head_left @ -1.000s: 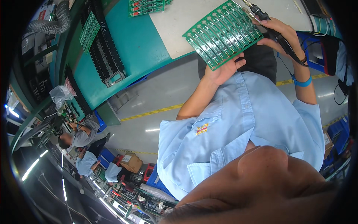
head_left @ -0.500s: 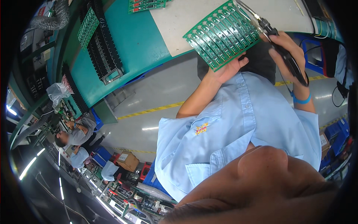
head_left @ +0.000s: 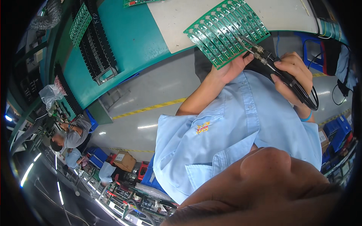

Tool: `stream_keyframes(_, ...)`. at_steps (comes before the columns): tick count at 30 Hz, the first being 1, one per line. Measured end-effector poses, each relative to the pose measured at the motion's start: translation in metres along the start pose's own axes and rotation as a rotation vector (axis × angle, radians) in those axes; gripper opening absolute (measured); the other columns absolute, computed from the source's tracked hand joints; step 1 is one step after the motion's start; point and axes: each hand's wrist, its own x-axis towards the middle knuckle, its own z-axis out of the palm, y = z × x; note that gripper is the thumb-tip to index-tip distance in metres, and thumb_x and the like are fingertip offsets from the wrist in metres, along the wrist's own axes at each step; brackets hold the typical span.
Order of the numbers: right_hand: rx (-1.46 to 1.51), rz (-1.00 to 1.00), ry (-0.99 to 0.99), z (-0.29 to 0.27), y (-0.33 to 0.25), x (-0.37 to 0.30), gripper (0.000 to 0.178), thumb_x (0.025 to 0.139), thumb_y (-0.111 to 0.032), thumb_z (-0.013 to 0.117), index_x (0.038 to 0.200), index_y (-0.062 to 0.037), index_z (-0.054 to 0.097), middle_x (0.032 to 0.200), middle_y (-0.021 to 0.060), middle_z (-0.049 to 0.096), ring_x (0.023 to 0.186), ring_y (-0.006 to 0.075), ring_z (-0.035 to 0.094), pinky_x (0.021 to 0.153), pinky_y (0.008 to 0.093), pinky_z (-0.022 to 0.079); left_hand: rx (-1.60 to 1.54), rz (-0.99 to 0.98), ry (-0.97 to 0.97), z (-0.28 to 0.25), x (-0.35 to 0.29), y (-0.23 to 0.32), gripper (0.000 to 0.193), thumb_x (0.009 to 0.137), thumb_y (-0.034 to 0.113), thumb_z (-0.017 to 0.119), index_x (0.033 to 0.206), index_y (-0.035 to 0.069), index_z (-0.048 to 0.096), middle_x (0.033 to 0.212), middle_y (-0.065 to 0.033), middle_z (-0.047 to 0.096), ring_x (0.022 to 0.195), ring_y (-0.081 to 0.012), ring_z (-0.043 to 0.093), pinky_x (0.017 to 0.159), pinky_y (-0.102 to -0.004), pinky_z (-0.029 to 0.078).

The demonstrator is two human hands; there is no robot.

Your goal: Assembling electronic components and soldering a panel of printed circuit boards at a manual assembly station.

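My left hand (head_left: 230, 71) grips the near edge of a green circuit board panel (head_left: 217, 34), its thumb at the edge and the other fingers partly hidden beneath. The panel is made of several long strips side by side, and it is held tilted above the bench's front edge. In my right hand (head_left: 293, 75) is a pair of black soldering tweezers (head_left: 277, 66) with two metal barrels. Their tips reach over the right part of the panel; whether they touch it I cannot tell. A blue band (head_left: 307, 116) circles my right wrist.
The bench has a green mat (head_left: 132, 41) and a pale sheet (head_left: 173, 19). On its left stands a black slotted rack (head_left: 96, 49) with another green board panel (head_left: 80, 26) at it. More boards (head_left: 137, 2) lie at the far edge. Co-workers (head_left: 77, 132) sit at lower left.
The soldering tweezers have swung down and left, from beyond the panel's upper right corner to over its face. The panel has shifted and turned slightly in my left hand.
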Motion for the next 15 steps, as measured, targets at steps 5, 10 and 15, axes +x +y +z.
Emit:
stream_keyframes(5, -0.024, -0.019, -0.014, 0.0015, -0.0005, 0.0043, 0.038, 0.065, 0.0, 0.075, 0.103, 0.0023, 0.072, 0.088, 0.0115, 0.067, 0.078, 0.0245, 0.057, 0.077, 0.0357, 0.047, 0.062, -0.024, 0.016, 0.0049, 0.0021, -0.0002, 0.036, 0.091, 0.012, 0.074, 0.126, 0.015, 0.064, 0.121, -0.0049, 0.071, 0.114, -0.0203, 0.065, 0.098, -0.0406, 0.051)
stream_keyframes(10, -0.056, -0.046, -0.029, -0.0005, 0.002, 0.007, 0.037, 0.065, 0.0, 0.076, 0.101, 0.0018, 0.072, 0.088, 0.0112, 0.067, 0.077, 0.0247, 0.057, 0.08, 0.0369, 0.047, 0.05, -0.023, 0.041, 0.0053, 0.0021, -0.0007, 0.036, 0.091, 0.012, 0.074, 0.126, 0.016, 0.064, 0.122, -0.0047, 0.07, 0.114, -0.0202, 0.065, 0.099, -0.0403, 0.051)
stream_keyframes(15, -0.06, -0.055, -0.046, -0.0005, 0.0041, 0.0069, 0.037, 0.064, -0.001, 0.076, 0.102, 0.0019, 0.072, 0.088, 0.0112, 0.068, 0.077, 0.025, 0.057, 0.082, 0.0379, 0.047, 0.06, -0.006, 0.004, -0.0024, 0.0009, -0.0021, 0.036, 0.092, 0.012, 0.073, 0.126, 0.016, 0.064, 0.123, -0.0051, 0.07, 0.116, -0.0209, 0.064, 0.099, -0.0405, 0.05)
